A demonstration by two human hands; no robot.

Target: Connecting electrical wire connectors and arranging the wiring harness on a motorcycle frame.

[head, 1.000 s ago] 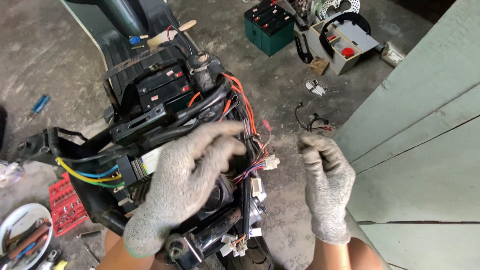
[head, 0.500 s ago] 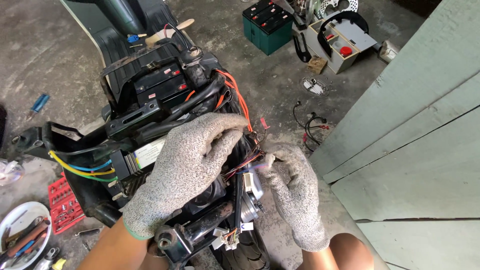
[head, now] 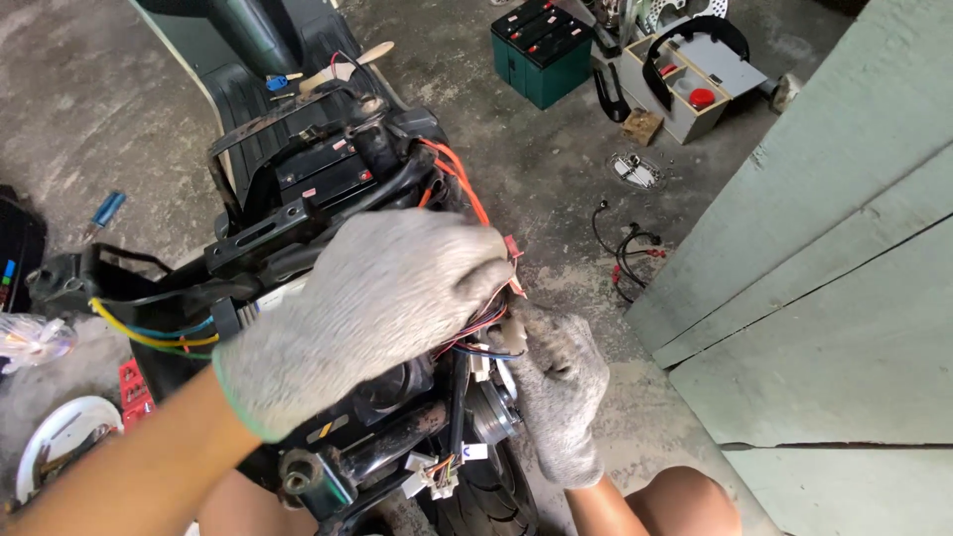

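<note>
**Both gloved hands in a stripped scooter's wiring, loom still loose**

Nearest, below the hands, the rear tyre [head: 486,496] and a small white connector [head: 442,474] hang bare, unplugged as far as can be seen; the right hand [head: 558,392], in a grey knit glove, is curled shut around the thin multicoloured wire bundle [head: 476,333] just under the left hand; the left hand [head: 372,308], gloved alike, lies spread and bent over the top of the same bundle, pressing rather than clearly pinching; by my judgement the work is midway, with covers off, wires exposed and nothing closed up. Just beyond the left hand's fingertips run orange cables [head: 459,179] and a black battery [head: 323,171] in the frame; left of its wrist, yellow and blue wires [head: 149,335]. Well beyond, on the floor, a loose cable harness [head: 625,253], a green battery [head: 544,50] and a grey box [head: 690,84].
</note>
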